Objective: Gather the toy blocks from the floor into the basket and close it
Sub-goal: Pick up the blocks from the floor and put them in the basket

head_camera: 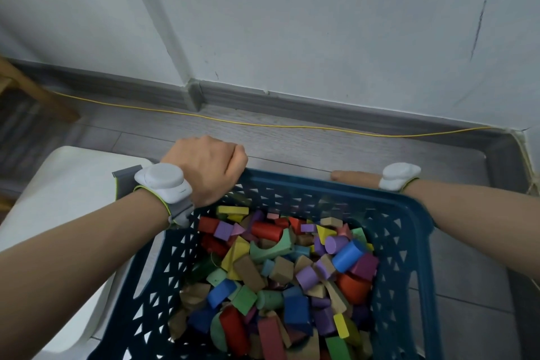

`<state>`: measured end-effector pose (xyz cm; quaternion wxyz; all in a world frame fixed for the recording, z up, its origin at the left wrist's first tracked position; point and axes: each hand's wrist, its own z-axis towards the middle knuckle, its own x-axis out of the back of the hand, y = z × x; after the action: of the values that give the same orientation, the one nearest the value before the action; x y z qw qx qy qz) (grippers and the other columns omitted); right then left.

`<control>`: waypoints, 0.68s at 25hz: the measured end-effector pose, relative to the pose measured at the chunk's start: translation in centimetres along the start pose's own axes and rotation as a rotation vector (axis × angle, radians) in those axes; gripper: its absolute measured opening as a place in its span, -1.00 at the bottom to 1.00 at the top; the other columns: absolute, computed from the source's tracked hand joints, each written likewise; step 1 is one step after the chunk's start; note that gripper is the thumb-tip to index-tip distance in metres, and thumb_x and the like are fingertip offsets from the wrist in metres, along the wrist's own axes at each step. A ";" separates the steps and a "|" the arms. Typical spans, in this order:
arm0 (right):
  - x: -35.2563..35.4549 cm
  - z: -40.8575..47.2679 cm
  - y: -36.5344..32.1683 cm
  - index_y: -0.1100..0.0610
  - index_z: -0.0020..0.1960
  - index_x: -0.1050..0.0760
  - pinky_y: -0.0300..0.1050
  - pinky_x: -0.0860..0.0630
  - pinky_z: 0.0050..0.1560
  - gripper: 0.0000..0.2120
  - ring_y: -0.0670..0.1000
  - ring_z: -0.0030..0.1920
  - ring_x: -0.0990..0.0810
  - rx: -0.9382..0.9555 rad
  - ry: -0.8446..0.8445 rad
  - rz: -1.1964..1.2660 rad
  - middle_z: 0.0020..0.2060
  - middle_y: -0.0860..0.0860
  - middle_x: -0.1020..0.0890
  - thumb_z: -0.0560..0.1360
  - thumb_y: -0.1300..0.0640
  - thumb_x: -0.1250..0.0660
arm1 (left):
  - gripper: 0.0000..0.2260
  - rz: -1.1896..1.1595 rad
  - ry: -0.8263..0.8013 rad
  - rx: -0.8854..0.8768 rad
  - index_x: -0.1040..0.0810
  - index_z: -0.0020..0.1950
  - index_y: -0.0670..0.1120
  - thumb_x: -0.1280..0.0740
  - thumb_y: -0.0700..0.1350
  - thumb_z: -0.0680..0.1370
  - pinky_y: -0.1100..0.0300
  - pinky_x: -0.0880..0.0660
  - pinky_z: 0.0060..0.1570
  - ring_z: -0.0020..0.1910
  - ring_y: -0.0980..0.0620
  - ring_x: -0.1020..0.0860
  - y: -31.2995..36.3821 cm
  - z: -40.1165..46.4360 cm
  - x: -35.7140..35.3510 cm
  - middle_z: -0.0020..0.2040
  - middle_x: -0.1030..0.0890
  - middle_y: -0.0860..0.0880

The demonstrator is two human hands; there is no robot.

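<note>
a dark blue plastic basket (388, 231) with triangle cut-outs in its walls fills the lower middle of the view, from about 4 o'clock round to 8 o'clock, and it stands open at the top. inside lies a loose heap of wooden toy blocks (280, 275) in many colours; a blue cylinder (347, 256) sits toward 3 o'clock of the heap, a mint-green arch block (270, 248) near its middle, and a long red block (270, 336) at 6 o'clock. the left hand (209, 168) is at the basket's far left corner, about 10 o'clock of the basket, its fingers curled down over the rim in a grip. the right hand (355, 178) reaches the far rim near 1 o'clock — only its edge and one straight digit show along the rim, the rest hidden behind the basket wall, so i cannot tell whether it grips or just rests there. each wrist carries a white wrist-worn device (163, 183). to the left of the basket, at 8 o'clock of the view, lies a white plastic piece (64, 199), partly under the left forearm. a yellow cable (263, 125) runs across the grey wood-look floor (321, 146) beside the grey skirting board (292, 104) at 12 o'clock — a wooden furniture leg (35, 90) shows at 10 o'clock.
</note>
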<state>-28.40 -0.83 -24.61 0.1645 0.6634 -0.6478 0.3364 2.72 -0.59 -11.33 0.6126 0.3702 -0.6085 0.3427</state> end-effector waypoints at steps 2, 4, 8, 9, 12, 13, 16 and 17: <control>-0.4 -0.8 0.1 0.12 0.15 -0.51 0.04 -0.49 0.23 -0.65 0.16 0.14 -0.55 0.063 -0.004 0.047 0.17 0.14 -0.58 0.55 -0.13 -0.27 | -0.61 0.000 0.008 0.003 -0.35 -0.34 -0.03 0.07 0.08 0.58 0.12 -0.24 -0.41 -0.44 -0.05 -0.42 0.0 0.0 -0.1 -0.44 -0.45 0.02; 1.1 -2.4 -1.3 0.06 0.07 -0.53 0.01 -0.54 0.13 -0.87 0.09 0.03 -0.58 0.090 0.146 0.157 0.05 0.08 -0.61 0.56 0.05 -0.27 | -0.61 -0.014 0.013 0.003 -0.36 -0.34 -0.03 0.06 0.08 0.58 0.12 -0.27 -0.40 -0.44 -0.04 -0.42 -0.1 0.0 -0.2 -0.44 -0.45 0.02; 8.7 -7.7 -5.9 0.25 0.05 -0.51 -0.13 -0.61 -0.25 -0.90 0.07 -0.26 -0.58 0.248 0.354 0.963 -0.14 0.17 -0.59 0.54 0.32 -0.30 | -0.62 -0.012 0.017 -0.017 -0.36 -0.33 -0.03 0.05 0.07 0.58 0.14 -0.18 -0.44 -0.46 -0.01 -0.39 -0.1 -0.1 -0.1 -0.44 -0.44 0.02; 10.4 -9.2 -7.3 0.27 0.07 -0.51 -0.16 -0.58 -0.28 -0.87 0.07 -0.27 -0.56 0.337 0.314 1.050 -0.14 0.20 -0.58 0.53 0.35 -0.31 | -0.62 -0.012 0.016 -0.019 -0.37 -0.33 -0.03 0.05 0.07 0.58 0.14 -0.17 -0.45 -0.47 0.00 -0.38 -0.2 -0.1 -0.1 -0.44 -0.44 0.01; 12.4 -13.4 -12.1 0.14 0.14 -0.56 -0.17 -0.62 -0.18 -0.80 0.04 -0.22 -0.62 0.539 0.067 0.755 0.00 0.13 -0.62 0.51 0.23 -0.39 | -0.58 -0.024 -0.001 -0.023 -0.43 -0.28 -0.02 0.07 0.10 0.60 0.14 -0.24 -0.41 -0.40 -0.03 -0.45 -0.1 0.0 0.1 -0.39 -0.50 0.01; 12.1 -14.3 -13.3 0.04 0.16 -0.57 -0.16 -0.64 -0.14 -0.77 0.03 -0.18 -0.65 0.557 -0.007 0.598 0.04 0.05 -0.63 0.50 0.15 -0.41 | -0.56 -0.030 -0.011 -0.015 -0.47 -0.24 -0.01 0.08 0.12 0.61 0.13 -0.29 -0.37 -0.35 -0.04 -0.48 -0.1 0.0 0.1 -0.36 -0.52 0.00; 10.9 -14.2 -14.1 -0.05 0.07 -0.57 -0.13 -0.62 -0.15 -0.82 -0.03 -0.17 -0.64 0.521 0.232 0.346 -0.07 -0.08 -0.63 0.47 0.00 -0.43 | -0.49 -0.077 -0.041 0.017 -0.44 -0.25 -0.01 0.12 0.23 0.62 0.10 -0.31 -0.31 -0.30 -0.04 -0.50 -0.4 -0.1 0.2 -0.34 -0.53 0.00; 10.9 -14.1 -13.7 -0.04 0.03 -0.56 -0.10 -0.60 -0.12 -0.81 -0.07 -0.18 -0.61 0.474 0.370 0.268 -0.13 -0.10 -0.61 0.45 -0.04 -0.43 | -0.49 -0.109 -0.046 0.018 -0.40 -0.27 -0.01 0.13 0.26 0.61 0.10 -0.30 -0.32 -0.31 -0.03 -0.49 -0.7 -0.3 0.3 -0.35 -0.52 0.01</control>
<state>-19.13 1.71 -4.31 0.0747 0.5199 -0.5921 0.6111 3.42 -0.69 -11.05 0.6130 0.4158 -0.5983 0.3057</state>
